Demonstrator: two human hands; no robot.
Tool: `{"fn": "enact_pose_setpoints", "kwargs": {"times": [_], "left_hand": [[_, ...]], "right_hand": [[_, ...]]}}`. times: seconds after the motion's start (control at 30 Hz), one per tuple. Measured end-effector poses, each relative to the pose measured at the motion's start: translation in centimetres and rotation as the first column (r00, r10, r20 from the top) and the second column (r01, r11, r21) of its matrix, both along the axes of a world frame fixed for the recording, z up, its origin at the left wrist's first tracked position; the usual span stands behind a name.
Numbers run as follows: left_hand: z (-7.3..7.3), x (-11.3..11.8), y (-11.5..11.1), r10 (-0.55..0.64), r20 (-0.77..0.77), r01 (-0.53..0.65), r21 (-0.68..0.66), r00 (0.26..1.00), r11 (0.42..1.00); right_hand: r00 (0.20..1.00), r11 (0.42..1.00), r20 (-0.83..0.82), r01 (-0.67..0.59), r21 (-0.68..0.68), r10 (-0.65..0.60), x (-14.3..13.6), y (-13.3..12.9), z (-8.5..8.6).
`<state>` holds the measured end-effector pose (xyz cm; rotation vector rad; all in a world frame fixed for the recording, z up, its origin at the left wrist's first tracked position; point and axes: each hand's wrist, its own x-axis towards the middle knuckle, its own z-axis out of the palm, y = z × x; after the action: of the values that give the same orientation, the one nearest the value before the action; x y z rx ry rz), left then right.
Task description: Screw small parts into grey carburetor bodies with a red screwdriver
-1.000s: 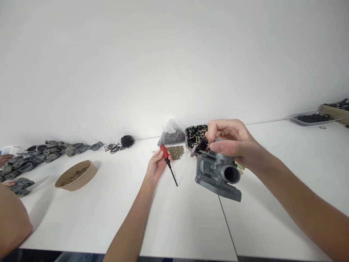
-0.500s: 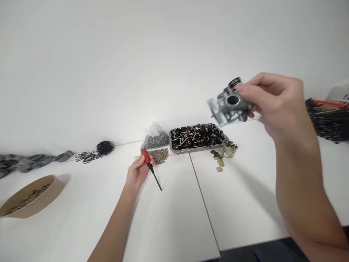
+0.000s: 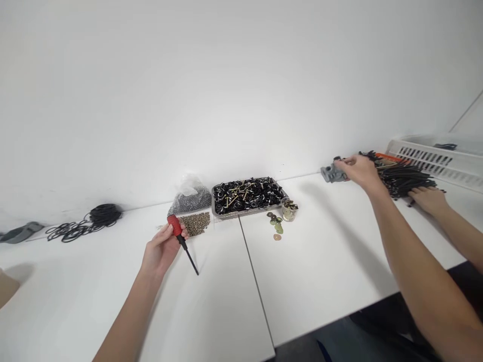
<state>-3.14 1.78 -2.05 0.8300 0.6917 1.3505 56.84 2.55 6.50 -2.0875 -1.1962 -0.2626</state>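
Note:
My left hand (image 3: 164,247) is closed around the red handle of a screwdriver (image 3: 181,240), whose black shaft slants down and to the right above the white table. Just behind it lies a pile of small brass-coloured screws (image 3: 195,223). Out at the far right, my right hand (image 3: 360,172) grips a grey metal carburetor (image 3: 332,173) near the wall, at about the height of the tabletop; whether it touches the table I cannot tell. Black tubes (image 3: 405,180) lie right beside that hand. The fingers behind the carburetor are partly hidden.
A metal tray (image 3: 226,216) of black and brass parts stands by the wall, with a bag of dark pieces (image 3: 192,200) to its left. A plastic cup (image 3: 289,213) and loose discs (image 3: 278,228) sit in front. Another person's hand (image 3: 430,199) rests near a white basket (image 3: 453,163).
My right hand has carried the carburetor away, to the right and down toward the table. The view has turned right, bringing in another person's hand and the basket. The screwdriver stays in my left hand.

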Motion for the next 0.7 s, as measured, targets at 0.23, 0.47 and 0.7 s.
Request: {"fn": "enact_pose_setpoints", "kwargs": {"times": [0.23,0.47,0.7], "left_hand": [[0.2,0.1,-0.2,-0.002,0.005,0.002,0.017,1.0,1.0],[0.1,-0.1,-0.1,-0.021,0.02,0.02,0.033,1.0,0.999],[0.2,-0.1,-0.3,-0.008,0.037,0.007,0.032,0.999,0.999]], "right_hand": [[0.995,0.968,0.1,0.03,-0.251,-0.005,3.6,-0.9,-4.4],[0.983,0.929,0.116,-0.095,-0.357,0.145,7.2,-2.1,-5.2],[0.971,0.863,0.103,-0.139,-0.486,0.214,7.8,-2.3,-5.5]]}}
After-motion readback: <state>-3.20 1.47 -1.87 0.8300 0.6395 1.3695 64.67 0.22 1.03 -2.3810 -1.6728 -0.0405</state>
